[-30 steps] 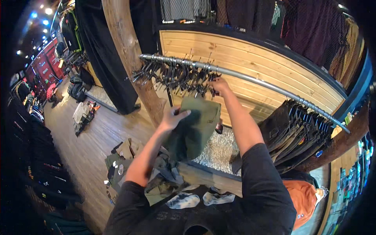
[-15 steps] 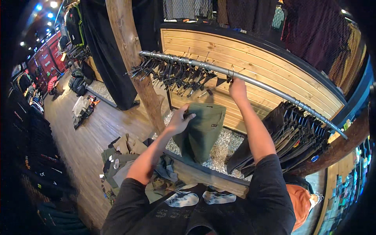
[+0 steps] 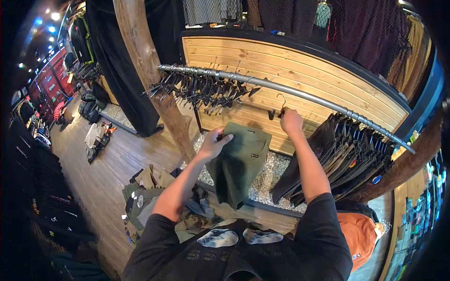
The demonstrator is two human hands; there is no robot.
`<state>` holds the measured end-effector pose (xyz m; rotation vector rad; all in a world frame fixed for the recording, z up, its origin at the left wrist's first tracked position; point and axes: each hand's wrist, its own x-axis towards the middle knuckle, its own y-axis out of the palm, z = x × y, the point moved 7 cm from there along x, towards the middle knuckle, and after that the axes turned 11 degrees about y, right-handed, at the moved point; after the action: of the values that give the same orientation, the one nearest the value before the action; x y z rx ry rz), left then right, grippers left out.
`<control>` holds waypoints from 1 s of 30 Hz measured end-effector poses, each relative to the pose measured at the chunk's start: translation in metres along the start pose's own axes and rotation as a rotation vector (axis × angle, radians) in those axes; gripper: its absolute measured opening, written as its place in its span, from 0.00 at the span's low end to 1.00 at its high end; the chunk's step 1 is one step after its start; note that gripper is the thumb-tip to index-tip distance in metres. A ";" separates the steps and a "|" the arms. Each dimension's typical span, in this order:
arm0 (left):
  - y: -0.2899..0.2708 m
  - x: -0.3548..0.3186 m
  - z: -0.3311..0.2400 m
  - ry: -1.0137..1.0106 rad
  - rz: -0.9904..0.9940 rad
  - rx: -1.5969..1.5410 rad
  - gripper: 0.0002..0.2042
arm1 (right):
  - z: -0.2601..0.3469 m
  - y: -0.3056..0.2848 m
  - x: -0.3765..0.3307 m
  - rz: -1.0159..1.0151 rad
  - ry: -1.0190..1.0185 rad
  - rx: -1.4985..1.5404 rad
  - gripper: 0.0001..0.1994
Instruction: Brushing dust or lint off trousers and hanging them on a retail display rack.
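My left hand (image 3: 214,144) grips the waistband of a pair of olive green trousers (image 3: 246,154), which hang down folded in front of me. My right hand (image 3: 291,121) is closed on a black clip hanger (image 3: 281,100) with a metal hook. The hook stands free, just below the silver clothes rail (image 3: 300,93). One black clip of the hanger shows to the left of my fingers, above the trousers' right side. Trousers and hanger are apart.
Bare black hangers (image 3: 211,91) crowd the rail's left end; dark trousers (image 3: 328,159) hang at its right. A wooden post (image 3: 140,47) holds the rail at left. Below lie a clothes pile (image 3: 150,196) and a gravel strip (image 3: 269,178). An orange garment (image 3: 356,234) is low at right.
My right hand has come down from the rail, bringing the hanger off it. My left hand still holds the trousers, nearly in place. The whole view has shifted slightly.
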<state>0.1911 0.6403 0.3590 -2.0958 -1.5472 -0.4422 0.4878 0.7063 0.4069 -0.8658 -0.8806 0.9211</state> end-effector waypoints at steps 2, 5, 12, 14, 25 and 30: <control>-0.002 -0.001 0.003 -0.040 0.012 0.016 0.11 | 0.008 -0.007 -0.012 -0.035 -0.116 -0.008 0.09; 0.000 -0.003 0.011 -0.111 -0.021 -0.140 0.11 | 0.034 -0.022 -0.028 0.129 -0.335 0.506 0.07; -0.011 0.001 -0.009 -0.023 -0.053 -0.123 0.14 | 0.082 -0.008 -0.075 0.654 -0.417 0.887 0.09; -0.012 0.000 -0.013 -0.036 -0.018 -0.099 0.14 | 0.086 0.002 -0.078 0.671 -0.430 0.928 0.09; -0.030 -0.016 -0.012 -0.083 -0.226 0.001 0.12 | 0.094 0.010 -0.100 0.805 -0.349 1.052 0.09; -0.033 -0.020 -0.014 -0.108 -0.285 0.063 0.13 | 0.081 0.012 -0.096 0.552 -0.335 1.026 0.14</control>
<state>0.1538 0.6245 0.3666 -1.8850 -1.9087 -0.3777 0.3796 0.6414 0.4029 -0.0311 -0.3189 1.8063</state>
